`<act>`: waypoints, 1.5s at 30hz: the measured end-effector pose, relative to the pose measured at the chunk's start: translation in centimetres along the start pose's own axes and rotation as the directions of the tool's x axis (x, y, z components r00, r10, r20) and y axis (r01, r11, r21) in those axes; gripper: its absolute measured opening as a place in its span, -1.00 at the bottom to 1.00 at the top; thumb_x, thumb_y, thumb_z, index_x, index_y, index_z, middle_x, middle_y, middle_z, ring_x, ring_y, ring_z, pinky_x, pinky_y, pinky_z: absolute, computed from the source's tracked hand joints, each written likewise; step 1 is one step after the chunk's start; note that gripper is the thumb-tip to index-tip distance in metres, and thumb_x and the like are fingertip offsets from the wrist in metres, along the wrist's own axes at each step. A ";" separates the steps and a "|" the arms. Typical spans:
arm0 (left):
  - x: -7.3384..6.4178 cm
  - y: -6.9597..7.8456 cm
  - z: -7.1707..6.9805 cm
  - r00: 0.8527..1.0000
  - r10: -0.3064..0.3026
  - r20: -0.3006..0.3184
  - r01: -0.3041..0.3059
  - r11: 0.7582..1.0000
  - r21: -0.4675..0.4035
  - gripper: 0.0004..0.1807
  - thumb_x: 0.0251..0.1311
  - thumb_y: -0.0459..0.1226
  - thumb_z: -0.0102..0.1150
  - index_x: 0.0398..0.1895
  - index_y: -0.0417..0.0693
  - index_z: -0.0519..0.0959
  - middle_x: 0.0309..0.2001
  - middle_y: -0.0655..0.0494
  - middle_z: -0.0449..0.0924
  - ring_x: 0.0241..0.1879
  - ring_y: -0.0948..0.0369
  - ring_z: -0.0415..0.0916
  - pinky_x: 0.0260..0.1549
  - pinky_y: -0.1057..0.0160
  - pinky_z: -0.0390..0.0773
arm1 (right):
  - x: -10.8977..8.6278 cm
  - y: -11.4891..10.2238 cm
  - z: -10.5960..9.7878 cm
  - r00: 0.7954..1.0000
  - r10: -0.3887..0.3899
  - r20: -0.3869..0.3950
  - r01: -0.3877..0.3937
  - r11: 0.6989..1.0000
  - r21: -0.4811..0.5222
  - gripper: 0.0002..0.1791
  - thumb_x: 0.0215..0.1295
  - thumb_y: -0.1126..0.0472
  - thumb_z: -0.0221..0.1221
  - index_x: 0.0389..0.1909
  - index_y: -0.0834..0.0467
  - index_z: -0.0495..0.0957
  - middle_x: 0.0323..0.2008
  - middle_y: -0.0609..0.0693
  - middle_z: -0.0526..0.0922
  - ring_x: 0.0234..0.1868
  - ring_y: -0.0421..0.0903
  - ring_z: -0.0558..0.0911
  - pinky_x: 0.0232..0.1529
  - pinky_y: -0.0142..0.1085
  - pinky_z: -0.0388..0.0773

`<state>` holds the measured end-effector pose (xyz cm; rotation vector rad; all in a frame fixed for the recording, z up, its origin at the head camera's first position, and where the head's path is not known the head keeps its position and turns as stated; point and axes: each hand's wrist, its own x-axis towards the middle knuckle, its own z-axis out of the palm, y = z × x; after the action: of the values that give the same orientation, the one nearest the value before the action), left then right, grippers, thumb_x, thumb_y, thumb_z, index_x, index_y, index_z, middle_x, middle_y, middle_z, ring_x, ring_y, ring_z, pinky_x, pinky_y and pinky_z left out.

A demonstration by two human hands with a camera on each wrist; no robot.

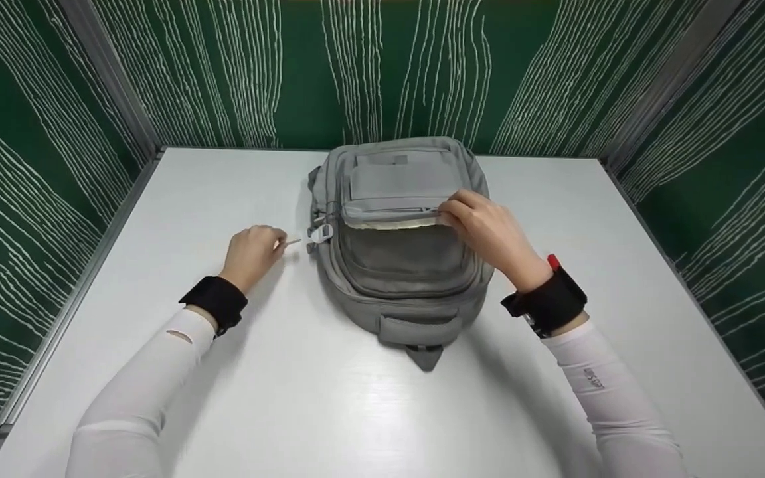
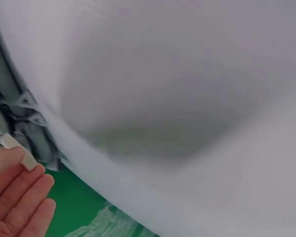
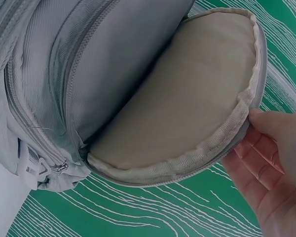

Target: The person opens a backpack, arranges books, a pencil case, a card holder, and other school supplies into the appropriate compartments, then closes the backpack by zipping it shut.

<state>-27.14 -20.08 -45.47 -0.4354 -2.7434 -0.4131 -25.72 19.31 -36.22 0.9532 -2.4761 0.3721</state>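
A grey backpack (image 1: 416,265) lies on the white table, its front pocket unzipped. My right hand (image 1: 489,229) pinches the edge of the folded-back pocket flap (image 1: 409,174). In the right wrist view, thumb and fingers of the right hand (image 3: 271,168) grip the flap's rim, and its beige lining (image 3: 187,94) shows. Left of the backpack, my left hand (image 1: 254,255) holds a small, pale, narrow piece (image 1: 294,241). The left wrist view shows this pale piece (image 2: 19,152) between thumb and fingertips of the left hand (image 2: 19,192); its exact kind is unclear.
A whitish buckle (image 1: 321,233) sits on the backpack's left side, close to the left hand. The carry handle (image 1: 420,328) points toward me. Green panels (image 1: 303,79) with white lines stand behind and beside the white table (image 1: 356,411).
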 end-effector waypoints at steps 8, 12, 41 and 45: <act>0.9 6.9 -0.5 0.966 0.234 -0.105 -0.238 0.971 -0.030 -0.89 0.35 -0.33 0.27 -0.22 -0.16 0.76 -0.26 -0.04 0.82 -0.36 0.04 0.76 -0.44 0.07 0.70 | 0.1 0.0 0.0 1.000 0.014 -0.003 -0.014 1.000 0.004 -0.83 0.48 0.24 0.17 -0.10 0.24 0.68 -0.18 0.16 0.67 -0.15 0.11 0.68 -0.18 0.03 0.69; 1.6 9.3 0.2 0.953 0.281 -0.113 -0.284 0.959 -0.011 -0.87 0.35 -0.30 0.27 -0.31 -0.17 0.73 -0.31 -0.02 0.79 -0.36 0.04 0.76 -0.43 0.06 0.70 | 0.1 -0.1 -0.1 1.000 0.012 -0.008 -0.012 1.000 0.003 -0.83 0.48 0.25 0.17 -0.10 0.24 0.68 -0.17 0.16 0.68 -0.15 0.12 0.69 -0.17 0.03 0.69; 3.3 9.4 2.2 0.937 0.299 -0.182 -0.291 0.954 0.071 -0.77 0.32 -0.20 0.30 -0.44 -0.14 0.67 -0.47 -0.05 0.74 -0.44 -0.03 0.73 -0.52 -0.02 0.66 | -0.6 -0.1 0.5 0.999 -0.037 -0.029 0.037 0.999 -0.012 -0.83 0.48 0.22 0.18 -0.11 0.22 0.67 -0.19 0.13 0.68 -0.14 0.09 0.69 -0.20 0.00 0.70; 2.6 8.3 0.9 0.945 0.279 -0.170 -0.282 0.960 0.007 -0.85 0.31 -0.25 0.32 -0.32 -0.18 0.72 -0.31 -0.03 0.79 -0.31 -0.01 0.77 -0.40 0.00 0.72 | -1.3 -0.1 0.9 0.998 -0.048 -0.040 0.047 0.999 -0.018 -0.86 0.45 0.21 0.21 -0.15 0.20 0.67 -0.19 0.11 0.67 -0.17 0.08 0.70 -0.24 -0.01 0.70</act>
<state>-26.93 -11.59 -43.42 -0.7475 -2.4668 -0.3802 -25.11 19.63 -37.66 0.9865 -2.4122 0.3510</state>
